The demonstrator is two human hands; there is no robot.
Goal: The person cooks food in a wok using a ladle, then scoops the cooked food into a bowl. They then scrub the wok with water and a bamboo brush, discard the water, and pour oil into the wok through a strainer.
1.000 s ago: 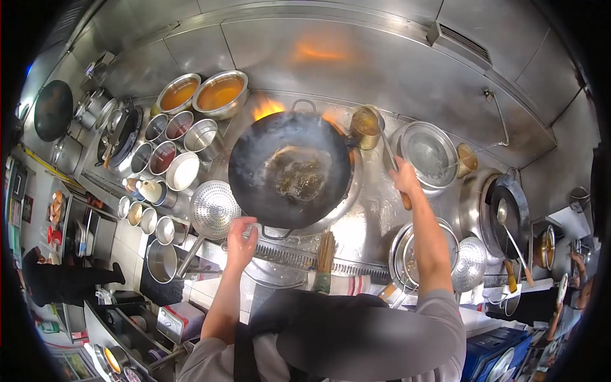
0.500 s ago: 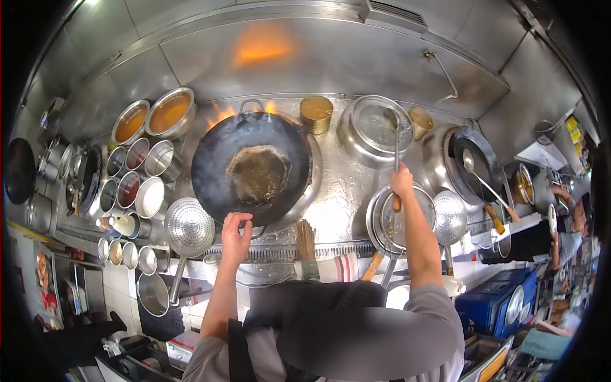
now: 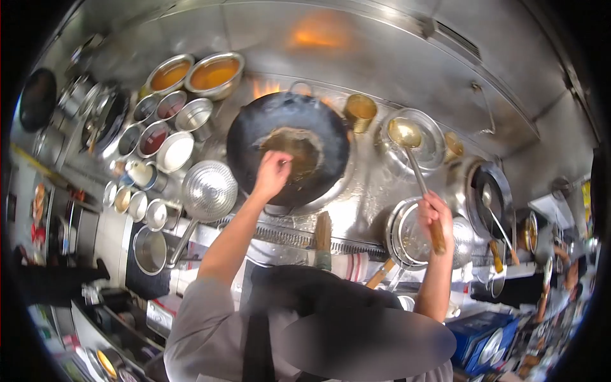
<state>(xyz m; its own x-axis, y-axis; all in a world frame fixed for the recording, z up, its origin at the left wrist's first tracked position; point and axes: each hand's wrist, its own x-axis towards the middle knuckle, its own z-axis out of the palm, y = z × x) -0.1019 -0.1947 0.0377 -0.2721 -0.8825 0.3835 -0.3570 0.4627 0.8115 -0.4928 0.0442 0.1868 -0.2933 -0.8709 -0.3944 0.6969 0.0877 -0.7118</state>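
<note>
Blackened metal forms the wok (image 3: 245, 137), with flames (image 3: 265, 88) at its far rim. Over its near half hangs the left hand (image 3: 273, 173), fingers curled; whether they pinch anything, one cannot tell. The right hand (image 3: 435, 213) clasps the ladle (image 3: 420, 178) by its handle, bowl over a steel pot (image 3: 435, 149). Bare bench (image 3: 370, 170) lies between the wok's right edge and that pot.
</note>
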